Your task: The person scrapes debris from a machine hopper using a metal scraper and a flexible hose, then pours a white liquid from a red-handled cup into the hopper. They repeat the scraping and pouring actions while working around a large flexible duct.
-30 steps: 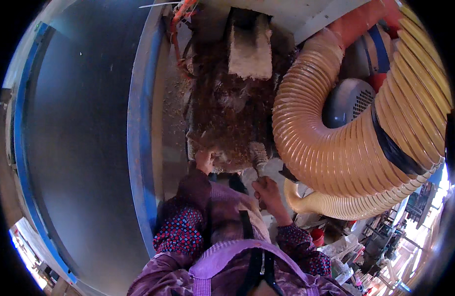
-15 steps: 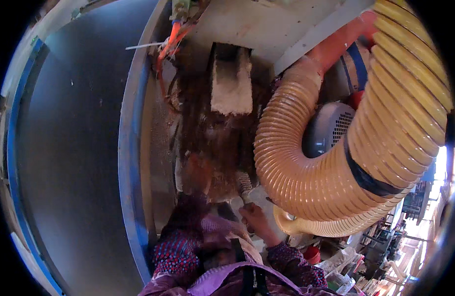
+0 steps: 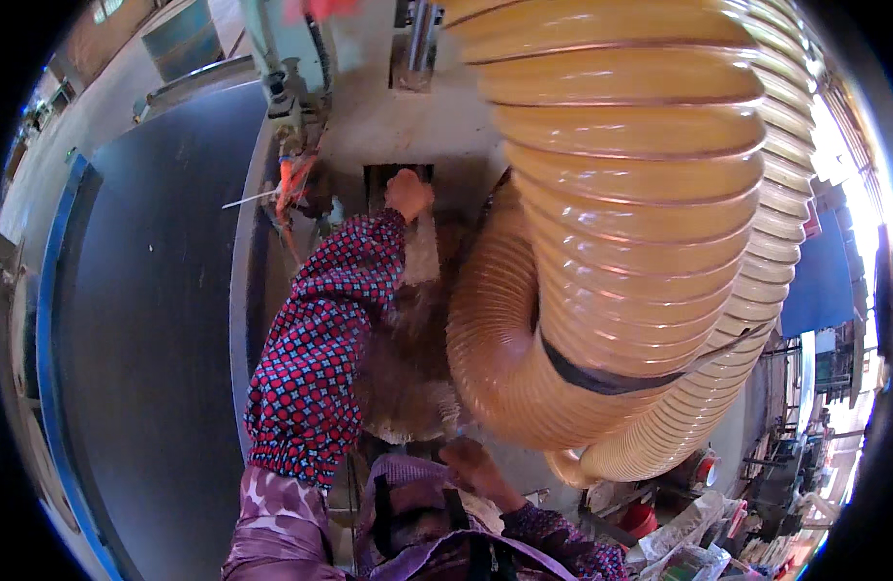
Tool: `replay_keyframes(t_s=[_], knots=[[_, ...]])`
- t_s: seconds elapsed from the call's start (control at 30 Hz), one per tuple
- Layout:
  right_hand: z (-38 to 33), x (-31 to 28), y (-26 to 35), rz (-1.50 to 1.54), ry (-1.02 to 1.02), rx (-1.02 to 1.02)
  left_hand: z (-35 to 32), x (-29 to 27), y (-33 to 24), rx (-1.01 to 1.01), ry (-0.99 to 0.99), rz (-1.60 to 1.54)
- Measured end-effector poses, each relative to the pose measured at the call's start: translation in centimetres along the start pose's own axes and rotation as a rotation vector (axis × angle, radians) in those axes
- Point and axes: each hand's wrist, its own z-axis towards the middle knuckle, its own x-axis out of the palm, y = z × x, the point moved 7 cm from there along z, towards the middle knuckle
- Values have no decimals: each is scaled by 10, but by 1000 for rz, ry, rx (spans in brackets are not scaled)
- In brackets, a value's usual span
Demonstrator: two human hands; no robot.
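Note:
My left hand (image 3: 408, 195), in a dotted sleeve, reaches forward to a dark rectangular slot (image 3: 378, 175) in the pale machine panel. Its fingers are curled closed, and whatever they may hold is hidden. Below the hand, a dust-covered pale chute (image 3: 422, 257) slopes out of the slot. Close to my body, my right hand (image 3: 473, 465) is closed on a brush (image 3: 450, 414), whose pale bristles show only in part. Brown sawdust (image 3: 403, 378) lies in the recess between the two hands.
A thick ribbed yellow hose (image 3: 640, 213) loops down on the right, with a black band (image 3: 611, 378) around it. To the left stands a large dark panel (image 3: 156, 329) in a blue frame. Orange tubing (image 3: 289, 184) hangs beside my left arm. A red bucket (image 3: 639, 521) is at lower right.
My left hand has moved forward from low over the sawdust to the slot above the chute. The right hand stays low near my body with the brush. The view has shifted, and the hose looms larger.

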Motion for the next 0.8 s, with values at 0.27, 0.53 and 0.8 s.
replay_keyframes(t_s=[0.27,0.53,0.8], knots=[[-2,9,36,-323,68,-378,20,-1,51,-248,156,-138],[6,-7,18,150,-3,-4,-14,0,22,-584,346,-640],[4,-27,8,144,-36,123,-15,25,12,-632,425,-774]])
